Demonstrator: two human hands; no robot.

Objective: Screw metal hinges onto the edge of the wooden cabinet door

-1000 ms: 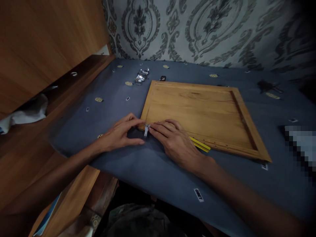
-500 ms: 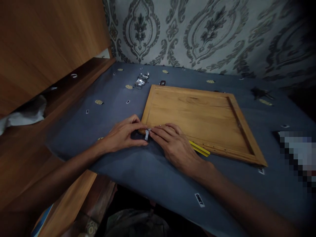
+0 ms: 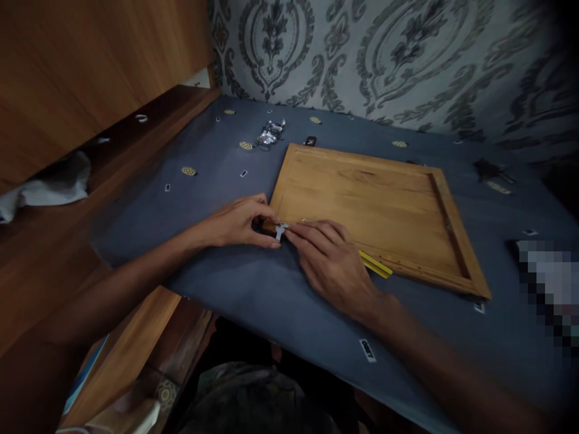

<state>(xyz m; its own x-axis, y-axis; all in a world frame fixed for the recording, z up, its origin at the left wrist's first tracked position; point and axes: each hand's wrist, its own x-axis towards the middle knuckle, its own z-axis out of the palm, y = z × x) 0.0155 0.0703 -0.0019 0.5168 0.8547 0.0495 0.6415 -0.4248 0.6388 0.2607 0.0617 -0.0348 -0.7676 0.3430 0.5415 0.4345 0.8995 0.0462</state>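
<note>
A framed wooden panel, like a cabinet door, lies flat on the cloth-covered surface. At its near left corner is a small silver metal hinge. My left hand curls around that corner, thumb and forefinger closed on the hinge from the left. From the right, the bunched fingertips of my right hand meet the same hinge, and its palm lies over the panel's near edge. A yellow strip sticks out from under my right hand along this edge; its other end is hidden.
Shiny, crinkled packets lie behind the panel's left end, near a small black item. A dark object sits at the back right. Wooden cabinetry rises on the left, and a patterned wall stands behind.
The view has shifted slightly, so everything sits a little higher and further right. Both hands stay at the panel's corner, and the hinge's angle in the fingers looks slightly different.
</note>
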